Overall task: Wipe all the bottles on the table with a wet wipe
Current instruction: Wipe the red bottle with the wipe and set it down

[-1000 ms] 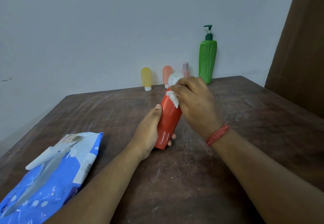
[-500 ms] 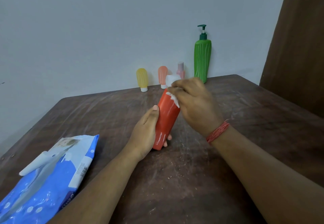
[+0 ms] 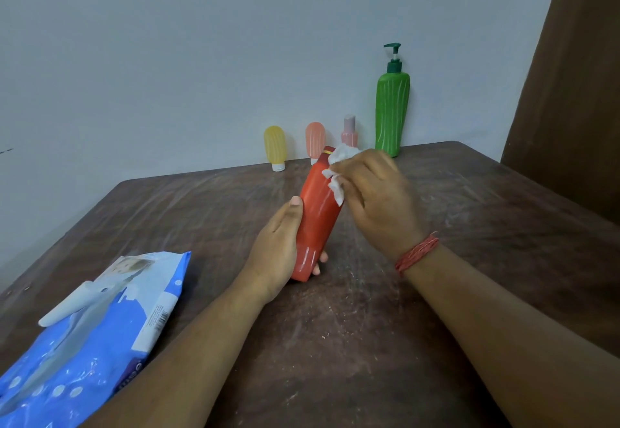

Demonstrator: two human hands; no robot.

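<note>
1. Step in hand: wiping of the red bottle, judged to be about midway; contact is at the upper body and shoulder.
2. Left hand grips the lower part of the red bottle, thumb lying up its side, fingertips showing round the far side near the base. The bottle is held off the table, tilted with its top away from the person.
3. Right hand is curled round a crumpled wet wipe, pressing it against the bottle's upper right side; a red thread band sits on that wrist.
4. Awaiting attention along the far edge by the wall: yellow bottle, peach bottle, pink bottle (partly hidden behind the wipe) and green pump bottle, all upright.
5. Wipes pack lies at near left, well apart from the hands.
6. Next move, in my judgement: carry the wipe down the body while the left hand turns the bottle, then set it down and fetch another bottle. The lower grip area stays unwiped unless the hold is shifted.
</note>
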